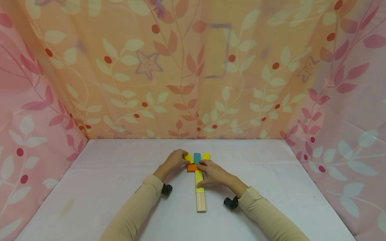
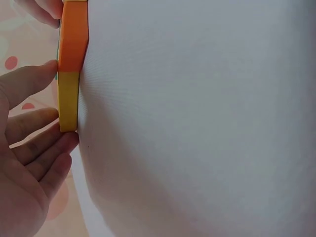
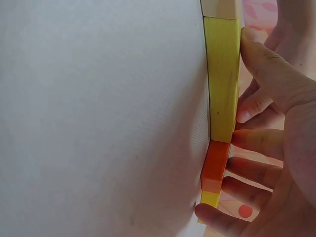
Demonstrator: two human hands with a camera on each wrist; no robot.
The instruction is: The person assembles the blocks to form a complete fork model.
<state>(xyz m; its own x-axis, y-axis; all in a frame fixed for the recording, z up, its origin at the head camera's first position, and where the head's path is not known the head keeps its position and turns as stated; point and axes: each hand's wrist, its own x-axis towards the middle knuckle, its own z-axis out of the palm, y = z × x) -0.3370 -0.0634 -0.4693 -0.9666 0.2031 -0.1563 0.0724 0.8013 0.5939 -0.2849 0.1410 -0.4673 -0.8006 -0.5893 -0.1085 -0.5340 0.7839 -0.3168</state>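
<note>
Wooden blocks lie flat on the table in a branching shape. A plain wood block (image 1: 201, 202) is at the near end, then a long yellow block (image 1: 199, 177), then an orange block (image 1: 191, 168) set crosswise. Beyond it stand out a teal block (image 1: 197, 158), a slanted yellow block (image 1: 189, 157) on the left and another yellow block (image 1: 206, 156) on the right. My left hand (image 1: 175, 161) touches the slanted yellow block with spread fingertips, its thumb near the orange one. My right hand (image 1: 215, 173) rests spread fingers along the orange and long yellow blocks, hiding the orange block's right part.
A white cloth covers the table (image 1: 105, 207). Patterned curtains (image 1: 181, 67) rise at the back and both sides. Black wrist-worn devices (image 1: 231, 203) show beneath both forearms, close above the tabletop.
</note>
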